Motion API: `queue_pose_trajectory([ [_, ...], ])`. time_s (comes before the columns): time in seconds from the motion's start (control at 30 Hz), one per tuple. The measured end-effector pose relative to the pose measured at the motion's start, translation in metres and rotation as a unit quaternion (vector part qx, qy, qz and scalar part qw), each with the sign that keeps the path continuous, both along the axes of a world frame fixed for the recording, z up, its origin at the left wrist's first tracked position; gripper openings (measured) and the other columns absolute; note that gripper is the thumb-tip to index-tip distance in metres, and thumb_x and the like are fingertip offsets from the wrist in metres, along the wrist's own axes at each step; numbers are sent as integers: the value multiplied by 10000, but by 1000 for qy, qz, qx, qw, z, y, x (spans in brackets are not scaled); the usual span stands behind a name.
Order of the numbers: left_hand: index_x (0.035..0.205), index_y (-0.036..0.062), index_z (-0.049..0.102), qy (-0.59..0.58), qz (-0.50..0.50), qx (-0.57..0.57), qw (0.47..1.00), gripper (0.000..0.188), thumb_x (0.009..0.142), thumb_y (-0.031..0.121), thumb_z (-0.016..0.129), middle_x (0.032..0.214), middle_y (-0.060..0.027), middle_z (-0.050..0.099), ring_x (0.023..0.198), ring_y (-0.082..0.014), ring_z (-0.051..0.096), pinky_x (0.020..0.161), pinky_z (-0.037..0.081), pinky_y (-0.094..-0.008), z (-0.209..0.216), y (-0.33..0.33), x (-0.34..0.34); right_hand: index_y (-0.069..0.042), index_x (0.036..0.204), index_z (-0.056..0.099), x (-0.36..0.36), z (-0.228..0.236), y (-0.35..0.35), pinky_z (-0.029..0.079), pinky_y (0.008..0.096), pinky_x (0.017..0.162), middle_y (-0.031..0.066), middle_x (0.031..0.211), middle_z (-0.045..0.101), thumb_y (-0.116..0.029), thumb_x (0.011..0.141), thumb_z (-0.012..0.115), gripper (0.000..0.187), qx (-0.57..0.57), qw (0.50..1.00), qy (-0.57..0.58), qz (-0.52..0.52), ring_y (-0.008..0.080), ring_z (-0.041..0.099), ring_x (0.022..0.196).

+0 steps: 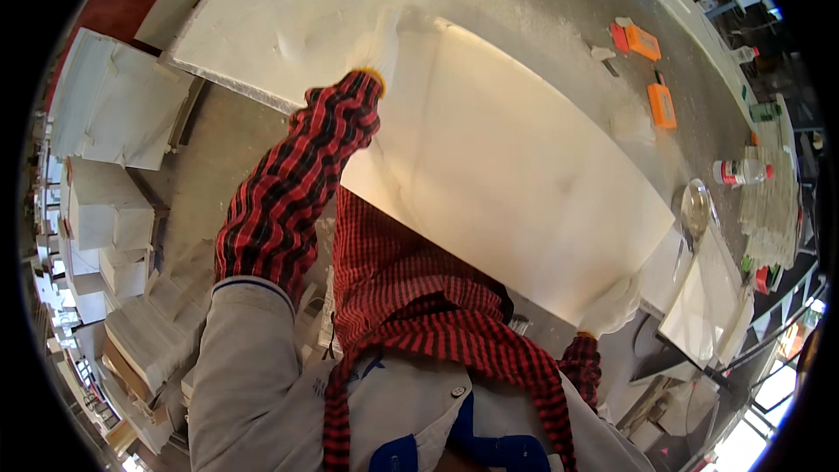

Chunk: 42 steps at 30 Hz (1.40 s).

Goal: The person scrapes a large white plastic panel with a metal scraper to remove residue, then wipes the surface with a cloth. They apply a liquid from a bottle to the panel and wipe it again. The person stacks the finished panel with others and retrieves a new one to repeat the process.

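A large, smooth cream panel with faint veining, like a tile, is tilted up before my body, over the work table. My left hand, in a white glove and a red-and-black checked sleeve cover, grips its left end; the fingers are blurred. At the lower right corner, my right hand, also white-gloved, holds the near edge, with some fingers hidden by the panel. Behind my left hand a second pale slab lies flat on the dusty table.
Two orange tools lie on the table's far right. Beyond the panel's right end are a metal bowl, a plastic bottle and a stack of thin sheets. White blocks stand on the left.
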<state>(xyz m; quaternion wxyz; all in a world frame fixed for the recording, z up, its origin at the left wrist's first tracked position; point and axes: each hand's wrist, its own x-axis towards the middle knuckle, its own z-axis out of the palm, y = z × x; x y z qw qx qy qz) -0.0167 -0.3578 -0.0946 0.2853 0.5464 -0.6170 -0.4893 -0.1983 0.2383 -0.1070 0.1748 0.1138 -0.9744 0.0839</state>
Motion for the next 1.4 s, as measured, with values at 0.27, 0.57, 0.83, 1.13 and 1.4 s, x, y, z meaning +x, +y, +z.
queue_pose_trajectory([
  [0.27, 1426, 39, 508, 123, -56, 3, 991, 588, 1000, 444, 532, 1381, -110, 566, 1214, -224, 518, 1048, 400, -361, 46, 34, -5, -106, 1321, 626, 54, 0, 0, 438, 432, 1026, 160, 1311, 615, -476, 1030, 374, 535, -200, 967, -77, -137, 343, 575, 1202],
  [0.57, 1391, 42, 572, 60, -194, -66, 977, 680, 927, 537, 603, 1361, -145, 610, 1263, -244, 543, 1070, 395, -318, 105, 76, 112, -80, 1277, 650, 46, 3, 5, 465, 427, 971, 161, 1218, 670, -462, 1024, 389, 527, -179, 974, -101, -99, 325, 618, 1138],
  [0.83, 1476, -4, 429, 277, 166, -16, 946, 575, 992, 262, 589, 1500, -130, 451, 1354, -225, 431, 1129, 341, -352, 28, 133, 190, -23, 1281, 637, 40, -6, 15, 482, 411, 958, 162, 1220, 682, -412, 1053, 388, 515, -220, 968, -99, -69, 316, 651, 1096],
  [1.13, 1572, 60, 226, 371, 206, 147, 893, 685, 1000, 251, 551, 1578, -147, 304, 1431, -286, 331, 1157, 342, -431, 18, 142, 154, -13, 1318, 612, 30, 2, 10, 443, 384, 1038, 193, 1312, 624, -375, 1008, 541, 482, -215, 968, -81, -103, 319, 596, 1203],
  [1.4, 1583, 105, 205, 380, 217, 144, 887, 698, 987, 199, 558, 1544, -109, 336, 1339, -269, 422, 1085, 416, -443, 21, 142, 134, -62, 1325, 617, 4, 22, -29, 472, 401, 946, 139, 1169, 604, -477, 919, 625, 580, -170, 963, -49, -202, 280, 619, 1064],
])
